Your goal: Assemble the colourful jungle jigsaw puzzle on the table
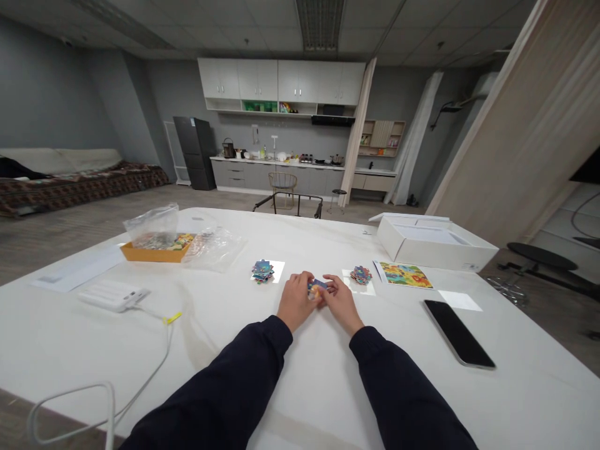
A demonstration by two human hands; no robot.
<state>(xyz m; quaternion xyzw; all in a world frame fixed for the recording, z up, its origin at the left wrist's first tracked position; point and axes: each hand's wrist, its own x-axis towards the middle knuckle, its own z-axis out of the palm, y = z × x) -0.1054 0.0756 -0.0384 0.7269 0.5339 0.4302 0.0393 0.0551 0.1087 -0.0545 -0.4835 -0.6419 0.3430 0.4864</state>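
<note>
One blue piece [317, 285], between left hand [295, 300] and right hand [342, 302], fingertips of both gripping it (long axis unclear).

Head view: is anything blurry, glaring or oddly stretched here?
In the head view, the wide lens seems to stretch the curtain at the right edge; the clear plastic wrap catches pale highlights; the small colorful piece between the left hand and right hand looks soft, its print unreadable.
</note>
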